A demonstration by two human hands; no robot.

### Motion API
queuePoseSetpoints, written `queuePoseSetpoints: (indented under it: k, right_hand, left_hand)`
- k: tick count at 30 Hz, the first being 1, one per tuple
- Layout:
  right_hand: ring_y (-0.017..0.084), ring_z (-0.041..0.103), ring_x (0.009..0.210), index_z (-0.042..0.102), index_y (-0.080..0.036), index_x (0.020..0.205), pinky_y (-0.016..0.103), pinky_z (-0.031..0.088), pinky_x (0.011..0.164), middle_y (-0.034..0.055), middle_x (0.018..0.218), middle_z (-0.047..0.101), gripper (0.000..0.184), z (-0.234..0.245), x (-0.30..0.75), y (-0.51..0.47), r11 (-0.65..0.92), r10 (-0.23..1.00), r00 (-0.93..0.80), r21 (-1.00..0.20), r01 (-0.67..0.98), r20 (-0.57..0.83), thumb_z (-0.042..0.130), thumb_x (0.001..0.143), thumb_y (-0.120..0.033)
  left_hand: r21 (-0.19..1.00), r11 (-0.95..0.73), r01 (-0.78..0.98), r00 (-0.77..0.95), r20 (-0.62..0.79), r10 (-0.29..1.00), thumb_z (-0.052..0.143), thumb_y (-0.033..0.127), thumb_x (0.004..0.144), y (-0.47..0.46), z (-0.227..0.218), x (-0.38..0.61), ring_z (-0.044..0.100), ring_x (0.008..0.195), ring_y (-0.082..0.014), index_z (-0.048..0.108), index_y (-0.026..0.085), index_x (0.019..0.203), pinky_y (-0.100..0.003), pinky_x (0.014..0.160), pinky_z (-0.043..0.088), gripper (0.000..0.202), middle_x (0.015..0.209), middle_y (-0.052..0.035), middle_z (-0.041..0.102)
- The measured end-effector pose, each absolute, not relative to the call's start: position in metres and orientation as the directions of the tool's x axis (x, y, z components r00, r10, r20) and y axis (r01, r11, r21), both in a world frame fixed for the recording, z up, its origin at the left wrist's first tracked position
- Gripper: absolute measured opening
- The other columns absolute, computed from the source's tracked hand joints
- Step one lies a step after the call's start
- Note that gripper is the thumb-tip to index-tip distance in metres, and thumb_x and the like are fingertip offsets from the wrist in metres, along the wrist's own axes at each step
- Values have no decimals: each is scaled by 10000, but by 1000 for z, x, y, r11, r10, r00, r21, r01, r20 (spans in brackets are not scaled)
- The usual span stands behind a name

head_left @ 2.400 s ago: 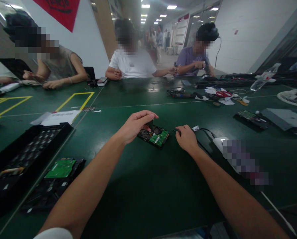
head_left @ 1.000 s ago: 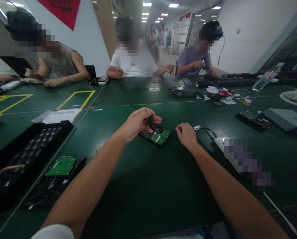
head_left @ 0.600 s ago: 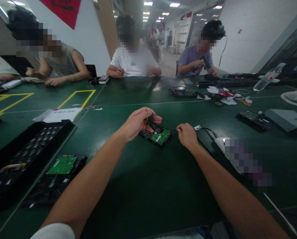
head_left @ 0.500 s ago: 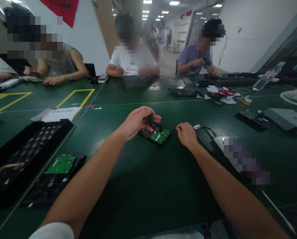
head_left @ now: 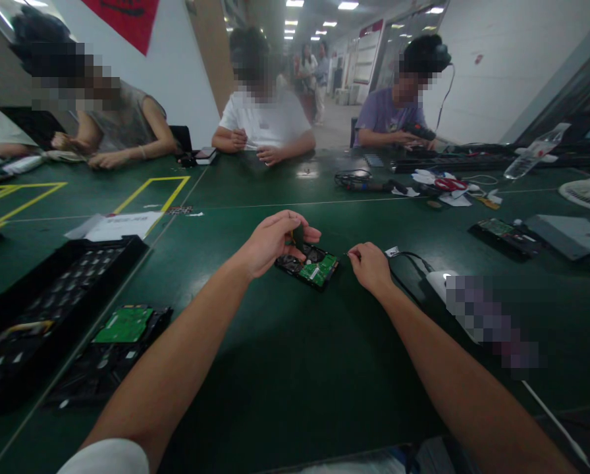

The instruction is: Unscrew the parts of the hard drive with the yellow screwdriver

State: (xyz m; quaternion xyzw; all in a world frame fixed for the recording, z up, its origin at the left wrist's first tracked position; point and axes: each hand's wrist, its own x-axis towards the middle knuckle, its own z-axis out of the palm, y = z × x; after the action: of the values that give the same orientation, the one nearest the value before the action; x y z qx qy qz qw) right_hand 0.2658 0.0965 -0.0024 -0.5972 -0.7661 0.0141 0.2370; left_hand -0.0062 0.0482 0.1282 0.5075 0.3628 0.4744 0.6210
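Observation:
A hard drive (head_left: pixel 311 266) with a green circuit board facing up lies on the green table (head_left: pixel 295 368) in front of me. My left hand (head_left: pixel 274 241) hovers over its far left corner, fingers pinched round a small dark tool with a yellow part, held upright on the drive. My right hand (head_left: pixel 371 266) rests on the table just right of the drive, fingers closed in a pinch on something small and thin that I cannot make out. A black cable (head_left: pixel 407 261) lies beside it.
A black tray (head_left: pixel 43 303) and another drive with a green board (head_left: pixel 122 326) lie at the left. A further drive (head_left: pixel 505 236), a grey box (head_left: pixel 566 234), papers, scissors and a bottle (head_left: pixel 527 155) lie at right. Three people sit along the far edge.
My hands have stayed almost still over the drive. The person in white across the table drew an outstretched arm back to the table edge.

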Motion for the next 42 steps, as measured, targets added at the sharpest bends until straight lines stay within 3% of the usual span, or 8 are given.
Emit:
queuePoseSetpoints:
  k: [10, 34, 42]
  right_hand:
    - [249, 596, 929, 694, -199, 945, 364, 443, 812, 99, 985, 663, 162, 3, 262, 92, 250, 924, -140, -286, 925, 355, 547, 982, -257]
    - [256, 592, 1012, 724, -191, 1046, 380, 445, 907, 112, 1058, 681, 228, -2, 263, 94, 337, 910, -224, -308, 890, 349, 505, 988, -223]
    - [272, 585, 1052, 726, -200, 1093, 401, 439, 929, 115, 1075, 683, 249, -3, 260, 94, 349, 905, -236, -299, 888, 355, 514, 1003, -295]
  left_hand:
    - [975, 28, -222, 284, 37, 958, 637, 334, 866, 49, 128, -7, 743, 971, -298, 636, 157, 966, -285, 570, 581, 203, 1031, -174, 769]
    - [971, 40, -237, 286, 30, 958, 651, 334, 858, 50, 128, -6, 746, 952, -292, 638, 161, 951, -291, 574, 585, 198, 1023, -168, 771]
    - [975, 32, -219, 298, 36, 954, 625, 334, 872, 50, 127, -7, 744, 962, -292, 627, 161, 965, -291, 581, 581, 196, 1052, -174, 768]
